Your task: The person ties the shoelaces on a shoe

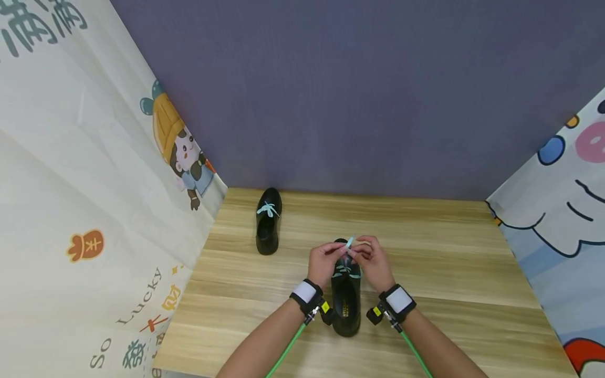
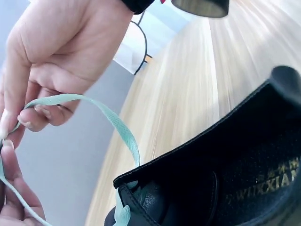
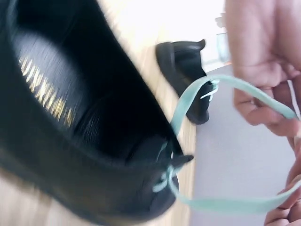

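A black lace-up shoe [image 1: 346, 310] sits on the wooden table, its heel toward me. Mint-green shoelace [image 2: 115, 120] rises from its eyelets in two strands. Above the toe, my left hand [image 1: 323, 263] pinches the lace between thumb and fingertips. My right hand [image 1: 376, 264] grips it from the other side, and the fingertips of both hands meet. In the right wrist view, the lace [image 3: 235, 205] curves up from both sides of the shoe opening to the hands. The exact crossing of the strands between the fingers is hidden.
A second black shoe [image 1: 268, 231] stands at the back left, its mint lace tied in a bow. The wooden table [image 1: 425, 236] meets a dark grey-purple panel [image 1: 354, 94] behind. Printed white sheets [image 1: 94, 184] hang at both sides.
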Motion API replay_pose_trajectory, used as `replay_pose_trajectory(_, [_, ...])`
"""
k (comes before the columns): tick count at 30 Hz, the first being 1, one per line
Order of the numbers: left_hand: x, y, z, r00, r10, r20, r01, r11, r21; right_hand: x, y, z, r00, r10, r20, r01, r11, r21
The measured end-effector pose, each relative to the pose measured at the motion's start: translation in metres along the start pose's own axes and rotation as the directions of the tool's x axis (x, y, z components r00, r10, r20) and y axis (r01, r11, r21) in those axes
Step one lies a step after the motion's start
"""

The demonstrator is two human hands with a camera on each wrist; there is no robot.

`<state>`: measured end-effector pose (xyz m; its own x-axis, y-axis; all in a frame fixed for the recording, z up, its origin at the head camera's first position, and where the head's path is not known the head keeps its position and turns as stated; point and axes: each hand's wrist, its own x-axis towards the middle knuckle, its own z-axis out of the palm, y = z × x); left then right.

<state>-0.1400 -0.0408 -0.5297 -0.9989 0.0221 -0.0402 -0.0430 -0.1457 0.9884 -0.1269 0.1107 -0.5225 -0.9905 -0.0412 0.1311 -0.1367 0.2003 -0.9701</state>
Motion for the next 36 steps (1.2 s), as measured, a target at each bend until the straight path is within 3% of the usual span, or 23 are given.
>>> replay_pose_trajectory(3, [0.0, 0.0, 0.001, 0.999, -0.002, -0.033, 0.003, 0.998, 0.058, -0.001, 0.0, -0.001, 0.992, -0.119, 0.033, 0.123, 0.979, -0.164])
replay_pose_trajectory(7, [-0.002, 0.003, 0.001, 0.998, 0.033, -0.047, -0.027, 0.993, 0.112, -0.001, -0.002, -0.003, 0.968, -0.24, 0.068, 0.248, 0.896, -0.367])
replay_pose_trajectory(11, [-0.005, 0.006, 0.004, 0.994, 0.101, -0.042, -0.093, 0.982, 0.162, -0.002, -0.006, -0.003, 0.96, -0.267, 0.086, 0.275, 0.833, -0.481])
replay_pose_trajectory(14, [-0.005, 0.006, 0.005, 0.99, 0.133, -0.035, -0.124, 0.974, 0.19, -0.003, -0.009, -0.002, 0.961, -0.259, 0.096, 0.27, 0.805, -0.529])
replay_pose_trajectory(20, [-0.004, 0.006, 0.005, 0.985, 0.17, -0.018, -0.16, 0.958, 0.238, 0.0, -0.01, -0.003, 0.982, -0.173, 0.074, 0.188, 0.857, -0.479])
replay_pose_trajectory(24, [-0.003, 0.006, 0.005, 0.984, 0.177, -0.013, -0.167, 0.949, 0.267, -0.001, -0.008, -0.005, 0.995, -0.052, 0.084, 0.083, 0.902, -0.424])
replay_pose_trajectory(29, [-0.003, 0.007, 0.004, 0.987, 0.158, -0.01, -0.149, 0.949, 0.278, -0.002, -0.007, -0.007, 0.987, 0.093, 0.13, -0.058, 0.966, -0.253])
replay_pose_trajectory(32, [-0.003, 0.006, 0.004, 0.989, 0.148, -0.011, -0.139, 0.949, 0.284, -0.003, -0.005, -0.008, 0.986, 0.057, 0.159, -0.034, 0.989, -0.144])
replay_pose_trajectory(36, [-0.003, 0.005, 0.004, 0.992, 0.13, -0.011, -0.122, 0.953, 0.278, -0.005, -0.003, -0.009, 0.982, -0.076, 0.175, 0.096, 0.99, -0.104])
